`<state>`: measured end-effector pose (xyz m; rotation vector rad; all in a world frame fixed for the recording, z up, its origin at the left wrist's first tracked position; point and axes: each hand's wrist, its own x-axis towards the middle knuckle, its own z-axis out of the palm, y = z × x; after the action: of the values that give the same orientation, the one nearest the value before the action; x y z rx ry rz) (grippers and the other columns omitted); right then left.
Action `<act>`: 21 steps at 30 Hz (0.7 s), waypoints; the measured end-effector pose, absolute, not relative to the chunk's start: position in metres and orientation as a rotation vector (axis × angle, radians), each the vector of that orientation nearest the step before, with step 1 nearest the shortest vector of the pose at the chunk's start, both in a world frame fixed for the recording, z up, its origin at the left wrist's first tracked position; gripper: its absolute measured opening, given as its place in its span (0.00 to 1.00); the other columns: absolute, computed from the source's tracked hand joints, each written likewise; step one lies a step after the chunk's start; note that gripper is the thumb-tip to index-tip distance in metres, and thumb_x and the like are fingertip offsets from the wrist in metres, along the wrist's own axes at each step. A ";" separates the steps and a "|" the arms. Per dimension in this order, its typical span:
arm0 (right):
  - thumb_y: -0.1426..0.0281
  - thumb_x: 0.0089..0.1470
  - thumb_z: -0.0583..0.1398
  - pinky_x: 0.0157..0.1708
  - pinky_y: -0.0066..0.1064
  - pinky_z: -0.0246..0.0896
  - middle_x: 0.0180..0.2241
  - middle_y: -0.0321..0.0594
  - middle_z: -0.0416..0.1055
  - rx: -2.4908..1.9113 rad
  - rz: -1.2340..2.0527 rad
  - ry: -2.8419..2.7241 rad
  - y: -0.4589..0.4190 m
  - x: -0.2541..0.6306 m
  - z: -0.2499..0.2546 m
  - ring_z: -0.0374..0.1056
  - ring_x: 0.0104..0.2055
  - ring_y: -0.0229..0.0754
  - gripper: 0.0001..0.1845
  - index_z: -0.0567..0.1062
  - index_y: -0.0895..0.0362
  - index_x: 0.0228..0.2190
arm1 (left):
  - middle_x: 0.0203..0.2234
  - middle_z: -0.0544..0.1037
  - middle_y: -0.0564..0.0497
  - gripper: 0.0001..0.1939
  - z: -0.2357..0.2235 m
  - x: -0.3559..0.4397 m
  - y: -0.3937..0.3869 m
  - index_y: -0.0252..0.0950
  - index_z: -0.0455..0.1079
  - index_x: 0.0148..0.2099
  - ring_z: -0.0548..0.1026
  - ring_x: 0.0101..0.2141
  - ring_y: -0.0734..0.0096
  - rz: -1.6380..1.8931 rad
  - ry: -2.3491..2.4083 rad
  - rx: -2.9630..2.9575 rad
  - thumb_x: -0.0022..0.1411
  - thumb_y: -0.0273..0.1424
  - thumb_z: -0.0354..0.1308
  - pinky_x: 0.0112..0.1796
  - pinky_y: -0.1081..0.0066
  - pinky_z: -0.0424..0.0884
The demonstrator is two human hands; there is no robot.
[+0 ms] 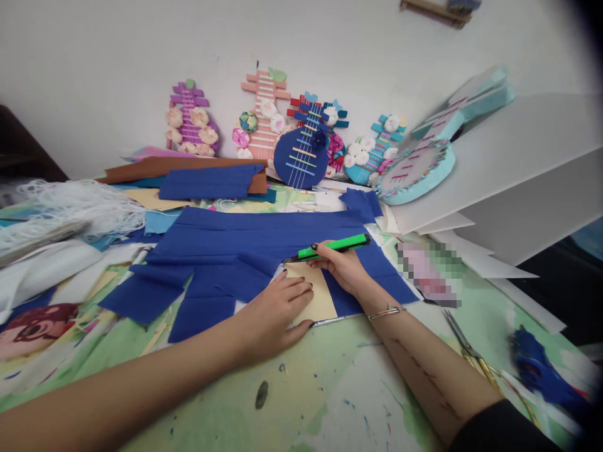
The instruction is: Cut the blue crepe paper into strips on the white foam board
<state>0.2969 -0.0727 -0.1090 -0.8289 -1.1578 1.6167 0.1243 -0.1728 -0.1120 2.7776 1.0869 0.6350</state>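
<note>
My right hand (pixel 343 269) grips a bright green utility knife (pixel 336 245) with a black end cap. Its tip points left, at the upper left corner of a cream piece of paper (pixel 318 292). Flat on the left part of that paper lies my left hand (pixel 277 311), fingers spread and pressing down. Beneath and around the cream piece is blue paper (pixel 226 229), creased and cut into flaps at its left front. A white layer shows under its edges. Whether the blade touches the paper I cannot tell.
Scissors (pixel 466 345) and a blue glue gun (pixel 541 370) lie at the right. White strings (pixel 80 210) are heaped at the left. Several decorated paper instruments, one of them dark blue (pixel 289 160), lean on the wall. White boards (pixel 509 169) stand at the right.
</note>
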 end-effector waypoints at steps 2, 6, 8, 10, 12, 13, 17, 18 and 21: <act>0.67 0.38 0.70 0.28 0.28 0.69 0.22 0.37 0.75 -0.842 1.611 -1.161 -0.072 0.297 -0.109 0.73 0.25 0.39 0.11 0.76 0.59 0.24 | 0.52 0.70 0.38 0.21 -0.110 0.124 -0.173 0.26 0.65 0.55 0.64 0.55 0.54 0.643 1.060 2.778 0.64 0.34 0.52 0.57 0.53 0.60; 0.67 0.37 0.70 0.28 0.29 0.70 0.23 0.38 0.75 -0.867 1.597 -1.178 -0.072 0.296 -0.109 0.73 0.25 0.39 0.12 0.75 0.59 0.24 | 0.51 0.70 0.37 0.20 -0.108 0.125 -0.173 0.27 0.65 0.55 0.63 0.55 0.54 0.655 1.047 2.763 0.64 0.33 0.52 0.56 0.55 0.62; 0.67 0.37 0.70 0.28 0.29 0.69 0.22 0.38 0.75 -0.882 1.586 -1.192 -0.073 0.294 -0.108 0.73 0.25 0.39 0.12 0.75 0.59 0.24 | 0.51 0.70 0.38 0.20 -0.108 0.125 -0.174 0.28 0.65 0.55 0.63 0.55 0.54 0.660 1.043 2.755 0.63 0.33 0.52 0.56 0.54 0.62; 0.66 0.36 0.70 0.27 0.29 0.69 0.22 0.37 0.75 -0.895 1.560 -1.195 -0.074 0.293 -0.107 0.72 0.24 0.39 0.12 0.75 0.59 0.24 | 0.51 0.70 0.38 0.20 -0.107 0.126 -0.174 0.28 0.65 0.55 0.63 0.55 0.54 0.654 1.046 2.752 0.63 0.33 0.53 0.56 0.55 0.61; 0.66 0.35 0.70 0.27 0.29 0.69 0.21 0.36 0.74 -0.903 1.535 -1.181 -0.076 0.291 -0.107 0.71 0.23 0.38 0.12 0.75 0.59 0.23 | 0.51 0.70 0.38 0.20 -0.107 0.126 -0.174 0.27 0.65 0.55 0.63 0.55 0.54 0.644 1.052 2.754 0.63 0.33 0.52 0.56 0.55 0.61; 0.67 0.35 0.70 0.26 0.29 0.69 0.20 0.36 0.74 -0.905 1.531 -1.170 -0.076 0.290 -0.106 0.71 0.23 0.38 0.12 0.74 0.59 0.22 | 0.51 0.70 0.38 0.20 -0.107 0.126 -0.174 0.26 0.65 0.54 0.63 0.55 0.54 0.640 1.053 2.756 0.63 0.33 0.52 0.56 0.55 0.62; 0.67 0.34 0.70 0.26 0.28 0.68 0.20 0.36 0.74 -0.906 1.563 -1.125 -0.076 0.291 -0.105 0.71 0.22 0.38 0.13 0.73 0.58 0.22 | 0.52 0.70 0.37 0.21 -0.107 0.125 -0.173 0.26 0.65 0.55 0.63 0.55 0.53 0.631 1.050 2.765 0.63 0.33 0.52 0.55 0.54 0.62; 0.67 0.34 0.70 0.25 0.28 0.68 0.20 0.36 0.74 -0.908 1.570 -1.115 -0.076 0.291 -0.104 0.71 0.22 0.38 0.13 0.73 0.58 0.22 | 0.52 0.70 0.38 0.21 -0.108 0.125 -0.172 0.27 0.65 0.55 0.63 0.55 0.53 0.633 1.049 2.764 0.63 0.33 0.52 0.55 0.53 0.62; 0.67 0.33 0.70 0.25 0.27 0.68 0.20 0.37 0.75 -0.907 1.583 -1.094 -0.075 0.293 -0.103 0.71 0.22 0.38 0.13 0.73 0.59 0.22 | 0.52 0.70 0.38 0.20 -0.108 0.125 -0.172 0.28 0.65 0.55 0.63 0.55 0.54 0.652 1.039 2.757 0.64 0.33 0.51 0.55 0.53 0.62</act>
<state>0.2931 -0.0747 -0.1035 -0.9067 -1.0941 1.5829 0.1250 -0.1725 -0.1083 2.7565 1.0389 0.6524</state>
